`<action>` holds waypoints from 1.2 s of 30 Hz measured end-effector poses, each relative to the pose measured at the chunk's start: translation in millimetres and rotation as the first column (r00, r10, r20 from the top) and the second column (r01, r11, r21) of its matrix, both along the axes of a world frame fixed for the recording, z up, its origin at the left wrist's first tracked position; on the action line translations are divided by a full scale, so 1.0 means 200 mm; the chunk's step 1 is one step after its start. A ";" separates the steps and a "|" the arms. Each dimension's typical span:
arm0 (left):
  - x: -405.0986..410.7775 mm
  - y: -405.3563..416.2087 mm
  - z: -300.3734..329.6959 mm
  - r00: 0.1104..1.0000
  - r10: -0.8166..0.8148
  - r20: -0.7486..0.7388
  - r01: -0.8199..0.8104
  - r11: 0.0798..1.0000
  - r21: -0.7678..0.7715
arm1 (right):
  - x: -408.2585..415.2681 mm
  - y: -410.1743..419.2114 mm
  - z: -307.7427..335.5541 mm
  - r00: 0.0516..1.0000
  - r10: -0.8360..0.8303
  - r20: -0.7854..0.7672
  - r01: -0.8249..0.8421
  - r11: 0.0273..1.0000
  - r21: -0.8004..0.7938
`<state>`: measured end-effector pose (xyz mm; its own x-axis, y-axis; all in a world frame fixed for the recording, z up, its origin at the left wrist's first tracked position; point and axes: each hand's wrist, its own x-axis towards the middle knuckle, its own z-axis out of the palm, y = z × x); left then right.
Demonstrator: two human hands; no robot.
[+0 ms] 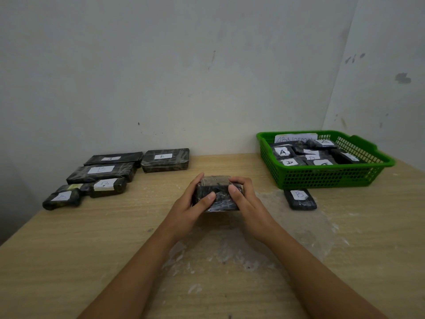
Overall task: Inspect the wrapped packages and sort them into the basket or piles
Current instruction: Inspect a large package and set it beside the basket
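A pale wood-grain surface (115, 238) stands against a scuffed off-white wall (184, 65). At the far right sits a green plastic basket (322, 178) with slotted sides, holding several dark wrapped packages with white labels, some reading A, and a paper sign (295, 138) at its back edge with handwriting that seems to read "ABNormal". Just in front of the basket lies a single dark package labelled B (300, 199), flat on the surface. At the far left is a pile of six dark packages (103, 173): two long flat ones marked A and B, a broader one marked B behind them, and three smaller ones in front, of which one reads A and one B. A sheet of clear, crinkled plastic film (287, 226) lies spread on the surface under and beside the arms.

In the middle, well apart from both groups, a blocky dark package (218, 192) wrapped in shiny, wrinkled clear film is held just above or on the surface; which cannot be told. No label shows on its visible faces. The left hand (190, 203) grips its left end, thumb on the top, and the right hand (246, 199) grips its right end, fingers curled over the far edge, thumb on the top
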<state>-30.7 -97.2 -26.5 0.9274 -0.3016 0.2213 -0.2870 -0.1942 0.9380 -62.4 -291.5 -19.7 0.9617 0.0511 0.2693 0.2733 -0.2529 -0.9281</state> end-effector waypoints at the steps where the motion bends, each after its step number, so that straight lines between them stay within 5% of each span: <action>1: 0.00 0.00 0.00 1.000 -0.003 -0.005 0.003 1.000 -0.002 | 0.00 0.00 0.00 1.000 0.000 -0.001 0.000 1.000 0.001; 12: 0.01 -0.02 0.00 0.999 0.010 -0.049 -0.016 0.993 -0.118 | 0.01 -0.01 -0.01 1.000 0.003 -0.030 -0.003 1.000 -0.003; 23: 0.00 -0.06 0.04 0.999 -0.038 -0.002 0.037 0.989 -0.140 | 0.04 -0.03 0.03 0.993 -0.031 -0.118 0.080 0.898 0.433; 29: 0.06 -0.04 0.02 0.979 0.111 -0.168 -0.159 0.938 -0.307 | 0.06 -0.03 -0.02 0.996 0.087 -0.031 -0.057 0.843 0.535; 36: 0.08 -0.02 0.02 0.956 0.058 -0.289 -0.183 0.885 -0.428 | 0.07 -0.04 0.00 0.994 0.089 -0.068 -0.041 0.856 0.516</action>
